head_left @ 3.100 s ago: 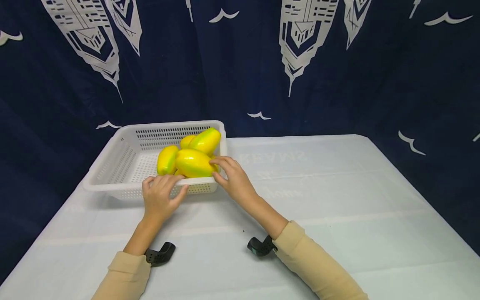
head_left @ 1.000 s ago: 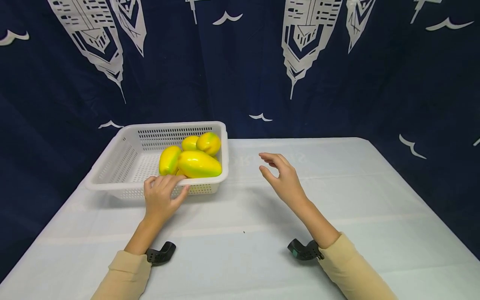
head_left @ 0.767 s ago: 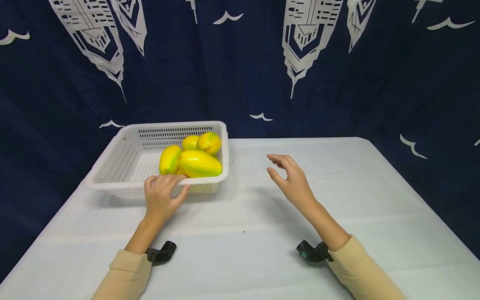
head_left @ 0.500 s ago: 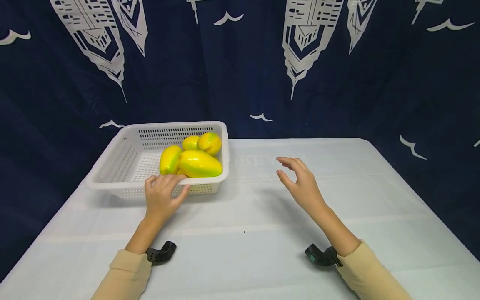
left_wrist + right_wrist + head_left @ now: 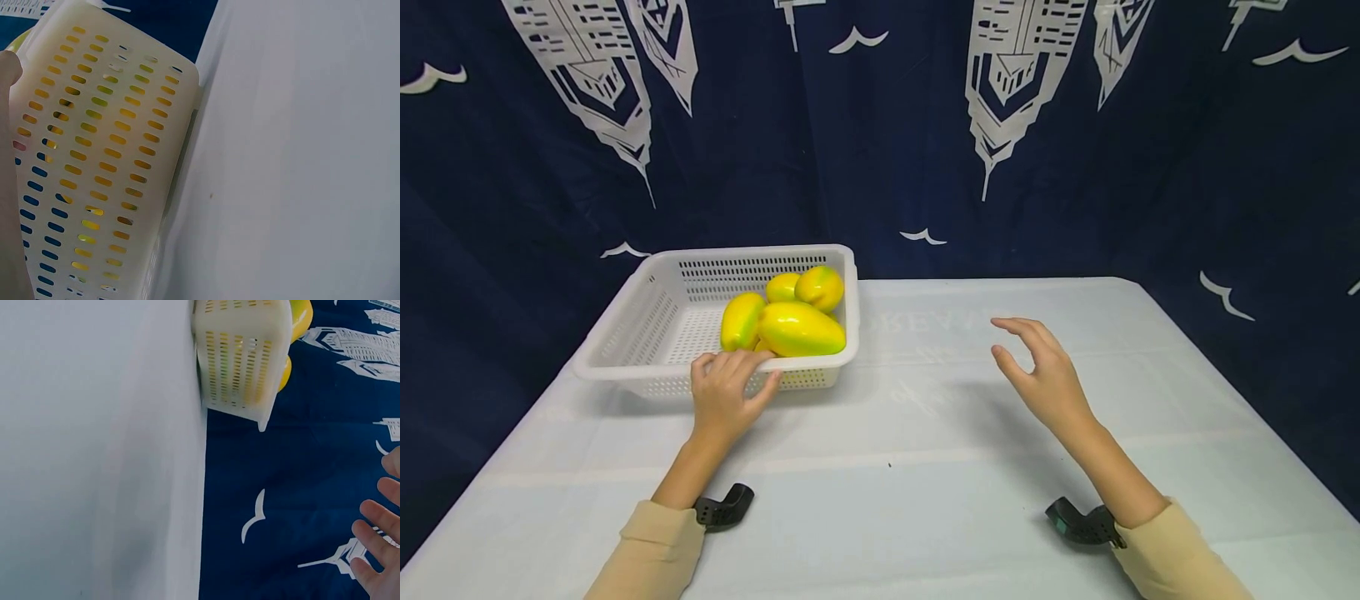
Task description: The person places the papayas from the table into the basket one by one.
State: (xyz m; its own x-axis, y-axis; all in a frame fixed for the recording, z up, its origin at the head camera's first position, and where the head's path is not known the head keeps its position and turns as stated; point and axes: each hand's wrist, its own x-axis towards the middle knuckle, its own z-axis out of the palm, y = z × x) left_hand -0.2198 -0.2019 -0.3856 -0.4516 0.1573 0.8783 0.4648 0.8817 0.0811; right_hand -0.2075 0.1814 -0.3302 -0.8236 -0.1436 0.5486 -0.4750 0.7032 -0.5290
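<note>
A white perforated plastic basket [image 5: 655, 386] stands at the left back of the table, with several yellow-green mangoes [image 5: 802, 330] heaped in its right half. My left hand [image 5: 721, 404] grips the basket's front rim, fingers over the edge and thumb on the outer side. In the left wrist view, yellow shows through the slots of the basket wall [image 5: 106, 144], and only a strip of the hand appears. My right hand [image 5: 1048, 379] hovers over the table, right of the basket, fingers spread and holding nothing. The right wrist view shows its parted fingers [image 5: 375, 515].
A white cloth covers the table [image 5: 940, 508], with faint lettering near the back. Behind it hangs a dark blue curtain [image 5: 880, 133] with white building and bird prints. A tiny dark speck [image 5: 890, 465] lies on the cloth. Black cameras [image 5: 726, 507] sit on both wrists.
My right hand has let go of a mango in the basket and moved right, away from it. That mango now lies at the back right. My left hand stays on the rim.
</note>
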